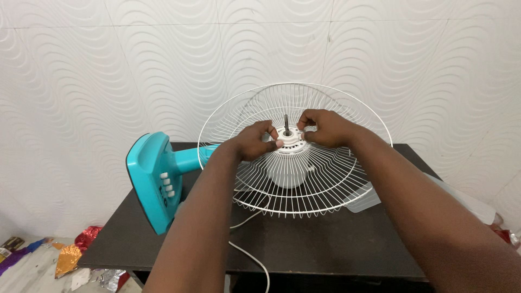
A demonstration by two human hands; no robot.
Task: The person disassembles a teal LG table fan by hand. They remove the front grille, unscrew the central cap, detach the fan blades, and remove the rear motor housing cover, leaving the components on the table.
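1. On the dark table [325,244], a fan lies on its back — white rear guard [296,152] over the motor, turquoise base [154,179] at left.
2. Left hand [255,140] and right hand [325,127] pinch the white hub nut [287,138] around the shaft [286,123].
3. Seemingly fastening the guard — the next move calls for steady, even turning.

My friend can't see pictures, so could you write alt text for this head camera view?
Two hands, left hand and right hand, pinch the white hub ring around the motor shaft of a fan lying on a dark table, inside its white wire guard; turquoise base at left.
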